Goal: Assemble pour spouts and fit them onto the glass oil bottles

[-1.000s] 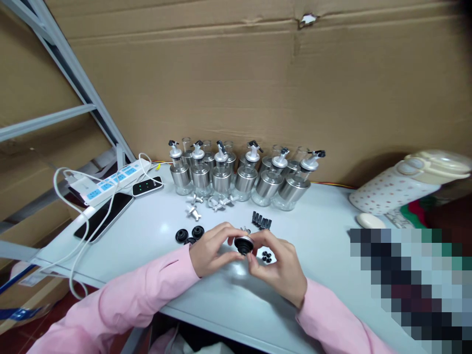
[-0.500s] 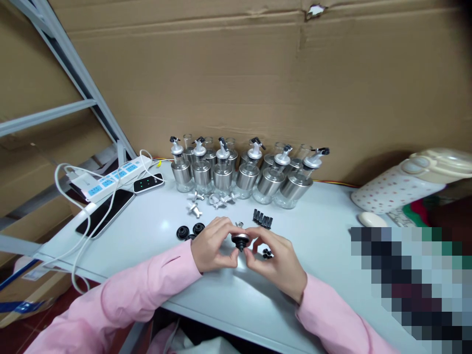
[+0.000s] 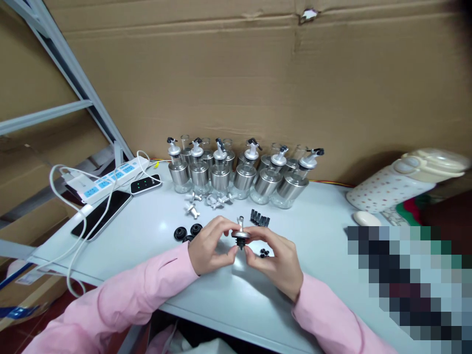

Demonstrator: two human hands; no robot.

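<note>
Between the fingertips of both hands, a silver pour spout [image 3: 241, 235] with a black ribbed stopper underneath is held upright above the table. My left hand [image 3: 214, 246] pinches it from the left, and my right hand [image 3: 275, 255] grips its other side. Beside my left hand lie black ribbed stoppers [image 3: 180, 233], one partly covered by that hand. Small black caps [image 3: 264, 252] sit just behind my right fingers. Farther back are loose silver spouts [image 3: 221, 200] and a row of short black tubes [image 3: 260, 218].
Several glass bottles with steel sleeves [image 3: 244, 176] stand at the back, the front row fitted with spouts. A power strip [image 3: 114, 179], a phone [image 3: 101, 214] and a small display device [image 3: 146, 184] lie left. A dotted flask [image 3: 391, 184] and a white oval object [image 3: 367, 219] are right.
The pour spout has tipped more upright, so its silver nozzle now shows above the fingers. Both hands stay on it in nearly the same place; the view has shifted slightly.
</note>
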